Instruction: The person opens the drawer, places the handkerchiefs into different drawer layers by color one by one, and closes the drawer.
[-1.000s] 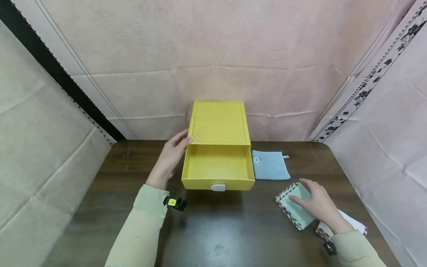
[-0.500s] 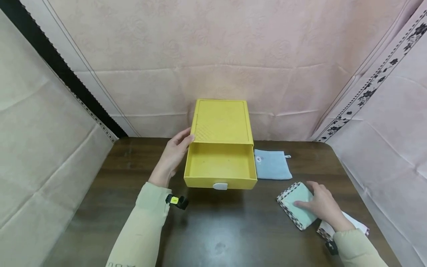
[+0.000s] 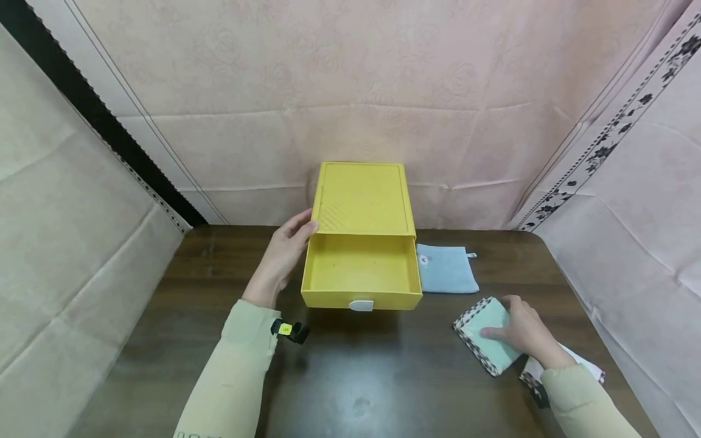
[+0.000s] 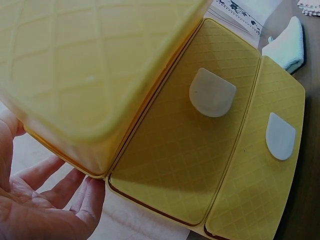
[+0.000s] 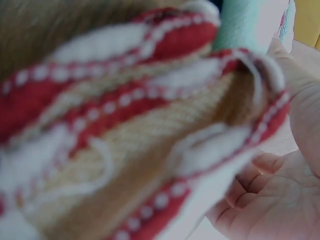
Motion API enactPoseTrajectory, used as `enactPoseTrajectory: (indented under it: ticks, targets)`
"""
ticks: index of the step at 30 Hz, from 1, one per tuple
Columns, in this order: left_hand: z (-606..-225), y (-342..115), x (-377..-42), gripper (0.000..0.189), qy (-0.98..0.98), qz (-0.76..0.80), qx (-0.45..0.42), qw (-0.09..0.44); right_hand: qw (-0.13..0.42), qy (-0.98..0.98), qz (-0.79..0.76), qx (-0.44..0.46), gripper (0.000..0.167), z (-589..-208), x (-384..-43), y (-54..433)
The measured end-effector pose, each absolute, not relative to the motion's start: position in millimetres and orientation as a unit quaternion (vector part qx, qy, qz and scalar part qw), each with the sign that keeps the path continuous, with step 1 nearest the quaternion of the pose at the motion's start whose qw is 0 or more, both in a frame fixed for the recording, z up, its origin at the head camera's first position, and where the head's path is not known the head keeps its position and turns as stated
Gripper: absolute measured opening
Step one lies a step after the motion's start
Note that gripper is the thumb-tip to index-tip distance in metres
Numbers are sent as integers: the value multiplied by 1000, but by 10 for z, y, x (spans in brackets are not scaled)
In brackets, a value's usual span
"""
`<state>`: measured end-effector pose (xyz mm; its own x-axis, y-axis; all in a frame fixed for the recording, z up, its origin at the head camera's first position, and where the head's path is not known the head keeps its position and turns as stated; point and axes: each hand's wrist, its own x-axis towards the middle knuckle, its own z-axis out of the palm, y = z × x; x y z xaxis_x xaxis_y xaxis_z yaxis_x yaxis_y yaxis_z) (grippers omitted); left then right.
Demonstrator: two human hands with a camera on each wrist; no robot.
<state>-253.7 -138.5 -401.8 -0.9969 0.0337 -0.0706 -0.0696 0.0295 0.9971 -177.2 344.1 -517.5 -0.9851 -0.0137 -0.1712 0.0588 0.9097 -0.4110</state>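
Note:
A yellow drawer box [image 3: 361, 198] stands at the table's back, its top drawer [image 3: 361, 301] pulled out, with nothing visible inside. My left hand [image 3: 279, 255] touches the box's left side, thumb near the front top corner. The left wrist view shows fairly straight fingers [image 4: 92, 200] against the side. A folded mint towel [image 3: 487, 334] with a checked edge lies on the right. My right hand [image 3: 523, 331] pinches its right side, thumb on top; the other fingertips are partly hidden. A white folded towel [image 3: 580, 365] lies under the right wrist; its red-patterned edge [image 5: 170, 95] looms blurred in the right wrist view.
A light blue cloth [image 3: 446, 269] with a small loop lies right beside the box. Two lower drawers with white handles [image 4: 212, 93] are closed. Behind the dark wooden table [image 3: 350, 377] hang pale curtains [image 3: 383, 91].
The head view has shifted slightly. My right hand has settled closer onto the mint towel's right side. The left hand and drawer box stay as they were.

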Motion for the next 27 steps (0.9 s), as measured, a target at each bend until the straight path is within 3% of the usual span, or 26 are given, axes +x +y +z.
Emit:
enactPoseTrajectory:
  ticks: [27]
  targets:
    - [-4048,-1391,-2526,52,710,703,0,31,87,977,-193,5,110,-5065,-1735,3368]
